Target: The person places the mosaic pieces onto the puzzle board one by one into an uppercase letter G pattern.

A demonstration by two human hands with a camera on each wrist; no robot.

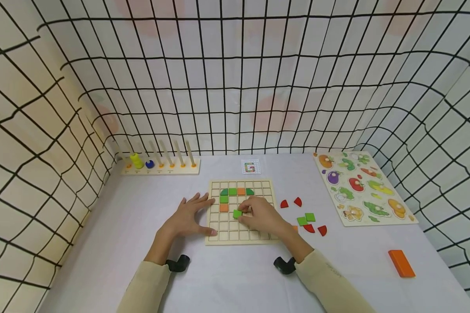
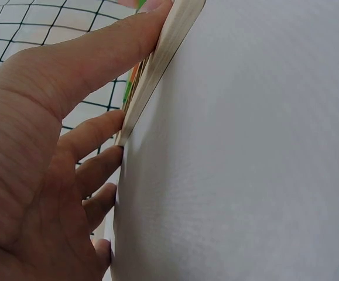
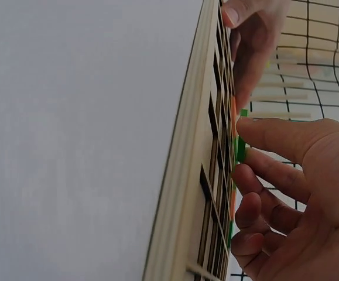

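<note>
A wooden grid board [image 1: 215,224] lies on the white cloth, with green and orange squares and green quarter-round tiles set in its upper left cells. My right hand [image 1: 260,215] pinches a green square tile [image 1: 237,214] between thumb and fingers, close over the middle cells. In the right wrist view the same green tile [image 3: 242,137] stands between thumb and index fingertip, other fingers curled. My left hand [image 1: 188,216] is spread at the board's left edge, thumb and index finger touching the rim; the left wrist view shows the thumb along the board's side [image 2: 166,55].
Right of the board lie red quarter-round tiles [image 1: 323,230], green squares [image 1: 310,217] and a partly covered orange tile. A pattern card [image 1: 251,167] is behind the board, a peg counting stand [image 1: 160,171] back left, a vegetable puzzle [image 1: 338,208] and orange block [image 1: 401,263] right. Black netting [image 1: 240,87] surrounds the table.
</note>
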